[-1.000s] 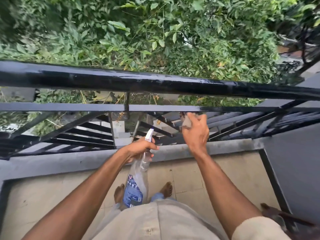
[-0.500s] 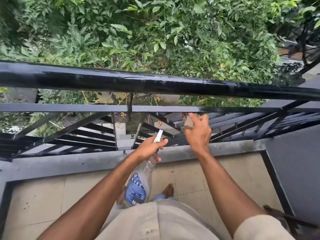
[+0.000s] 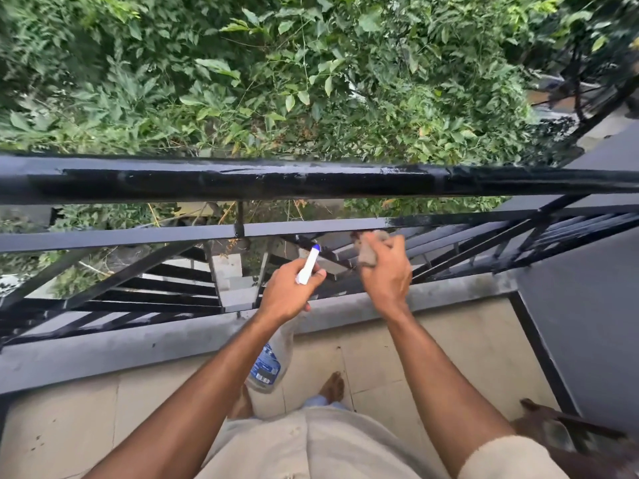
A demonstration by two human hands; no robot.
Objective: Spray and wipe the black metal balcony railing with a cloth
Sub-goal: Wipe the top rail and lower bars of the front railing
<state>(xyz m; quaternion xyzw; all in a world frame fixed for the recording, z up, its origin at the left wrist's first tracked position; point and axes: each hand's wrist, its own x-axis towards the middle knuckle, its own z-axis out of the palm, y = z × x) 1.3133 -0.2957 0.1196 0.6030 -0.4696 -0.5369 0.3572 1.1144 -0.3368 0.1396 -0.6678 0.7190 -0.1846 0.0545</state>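
Head view looks down over the railing (image 3: 242,181), whose top bar shines with wet streaks. From where I sit, the left hand (image 3: 288,292) has its fingers curled round the neck of the bottle (image 3: 273,357). The white, blue-tipped nozzle (image 3: 309,264) points at the railing's lower bars, and the wrist hides part of the bottle's body. The right hand (image 3: 383,271) grips a bunched grey cloth (image 3: 368,252) just under the railing's middle bar. Its fingers cover most of the cloth, and I cannot tell whether it touches metal.

Below the railing run a grey kerb (image 3: 138,344) and a beige tiled floor (image 3: 466,340). A dark wall (image 3: 587,305) meets the railing's right end, and leaves (image 3: 311,81) fill the space beyond it. The bottle's blue label (image 3: 266,366) is too blurred to read.
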